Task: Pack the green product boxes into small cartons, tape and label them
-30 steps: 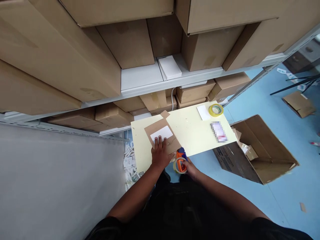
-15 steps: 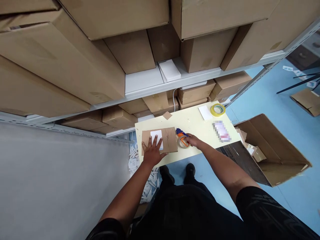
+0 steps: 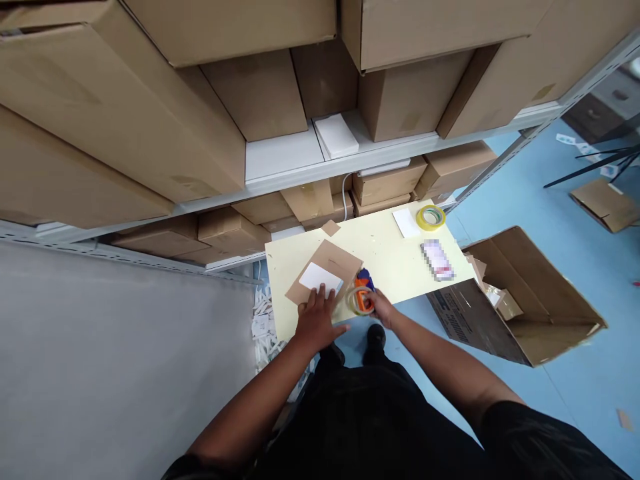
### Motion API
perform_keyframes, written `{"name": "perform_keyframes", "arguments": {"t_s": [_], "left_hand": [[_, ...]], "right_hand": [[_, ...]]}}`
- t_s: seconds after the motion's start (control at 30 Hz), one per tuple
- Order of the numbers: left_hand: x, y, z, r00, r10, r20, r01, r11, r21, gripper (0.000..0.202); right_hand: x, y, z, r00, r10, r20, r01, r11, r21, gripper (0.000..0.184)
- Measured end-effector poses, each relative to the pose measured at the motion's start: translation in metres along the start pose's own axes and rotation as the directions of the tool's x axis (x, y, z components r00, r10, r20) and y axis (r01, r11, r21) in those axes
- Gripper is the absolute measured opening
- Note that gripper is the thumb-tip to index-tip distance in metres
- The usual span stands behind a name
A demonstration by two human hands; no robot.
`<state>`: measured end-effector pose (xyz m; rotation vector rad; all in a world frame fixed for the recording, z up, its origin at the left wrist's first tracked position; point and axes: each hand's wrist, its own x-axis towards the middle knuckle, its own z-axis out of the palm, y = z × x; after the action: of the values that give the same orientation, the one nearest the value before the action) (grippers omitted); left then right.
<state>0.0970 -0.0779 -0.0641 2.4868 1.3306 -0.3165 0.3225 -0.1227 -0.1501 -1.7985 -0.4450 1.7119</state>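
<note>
Cardboard piece [image 3: 325, 272] under left hand [image 3: 317, 320] fingertips.

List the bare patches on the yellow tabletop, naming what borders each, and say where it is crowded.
Largest bare patch: table middle, between cardboard mailer and blurred packet. Smaller: far-left corner beside cardboard scrap. Crowded: near edge, where left hand presses the mailer and right hand grips tape dispenser; far-right corner holds tape roll and white card.

Even, bright indoor light falls from above; shadows are soft. Wide-angle distortion bends the frame's edges, and a small patch right of centre is pixelated.
</note>
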Motion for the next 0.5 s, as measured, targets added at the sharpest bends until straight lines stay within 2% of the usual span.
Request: {"name": "perform_keyframes", "arguments": {"t_s": [0.07,0.13,0.2,0.27,0.37,0.43,0.5], "left_hand": [[-0.007,-0.011,-0.002,0.988,0.154,-0.006,-0.154,0.988,0.023,0.104],[-0.005,-0.024,-0.001,0.964,0.261,-0.043,-0.258,0.964,0.063,0.101],[0.001,-0.032,0.004,0.955,0.28,-0.092,-0.272,0.958,0.095,0.101],[0.009,-0.034,0.01,0.961,0.241,-0.135,-0.229,0.968,0.101,0.102],[0.014,-0.033,0.017,0.963,0.216,-0.163,-0.204,0.975,0.085,0.102],[0.014,-0.031,0.019,0.963,0.207,-0.172,-0.198,0.978,0.069,0.103],[0.015,-0.029,0.021,0.966,0.18,-0.185,-0.174,0.984,0.048,0.103]], "right_hand": [[0.025,-0.033,-0.016,1.0,-0.005,-0.024,0.004,0.999,-0.045,0.041],[0.046,-0.059,-0.025,1.0,-0.007,-0.014,0.006,0.994,-0.11,0.044],[0.06,-0.077,-0.025,1.0,-0.005,0.003,0.006,0.986,-0.166,0.046],[0.064,-0.084,-0.022,1.0,-0.007,0.011,0.009,0.979,-0.203,0.045],[0.052,-0.072,-0.024,1.0,-0.016,0.01,0.018,0.975,-0.22,0.043],[0.031,-0.046,-0.032,1.0,-0.005,0.009,0.007,0.975,-0.223,0.044],[0.002,-0.009,-0.038,1.0,0.023,0.014,-0.019,0.976,-0.215,0.043]]}}
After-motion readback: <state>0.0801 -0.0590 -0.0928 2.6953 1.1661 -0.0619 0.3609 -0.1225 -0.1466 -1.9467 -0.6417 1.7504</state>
